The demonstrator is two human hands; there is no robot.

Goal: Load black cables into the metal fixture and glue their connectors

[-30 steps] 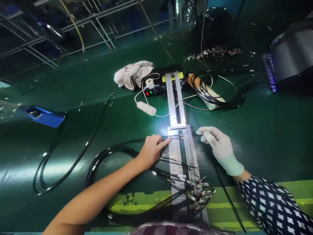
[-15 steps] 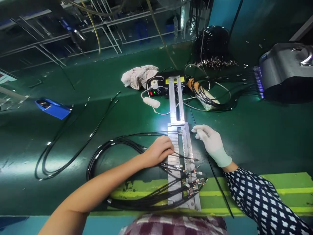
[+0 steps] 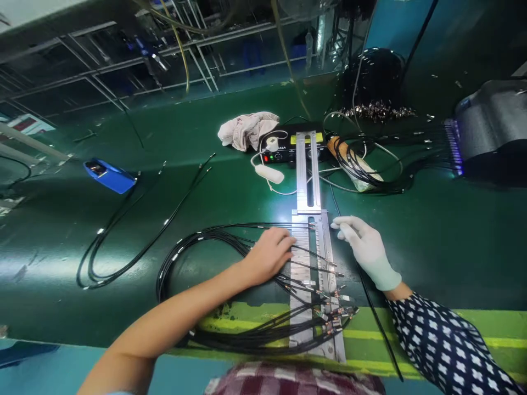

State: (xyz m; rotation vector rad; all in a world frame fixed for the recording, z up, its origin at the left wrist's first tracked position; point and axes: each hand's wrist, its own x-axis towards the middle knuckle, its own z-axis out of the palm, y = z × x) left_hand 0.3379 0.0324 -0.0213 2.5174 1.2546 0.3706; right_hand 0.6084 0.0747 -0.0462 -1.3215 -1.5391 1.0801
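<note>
My bare left hand [image 3: 269,253] rests at the left edge of the slotted metal fixture [image 3: 302,252], its fingers closed around thin black cables [image 3: 315,254] whose ends stick out to the right. A looped bundle of black cables [image 3: 167,263] curves round behind my left forearm, and its stripped, connector-tipped ends [image 3: 331,318] lie across the lower fixture. Just right of the fixture, my white-gloved right hand [image 3: 362,244] hovers with thumb and forefinger close together; whatever is between them is too small to name.
Behind the fixture are a black control box [image 3: 288,155], a crumpled cloth [image 3: 249,130] and a white switch [image 3: 269,174]. A blue device [image 3: 109,175] and loose cables [image 3: 144,255] lie left. A dark machine [image 3: 489,134] stands right, with a heap of black cables [image 3: 374,82] behind.
The camera view has shifted, so the bench appears farther right. My left fingers have spread slightly over the cables, and two cable ends beside them now lie farther apart.
</note>
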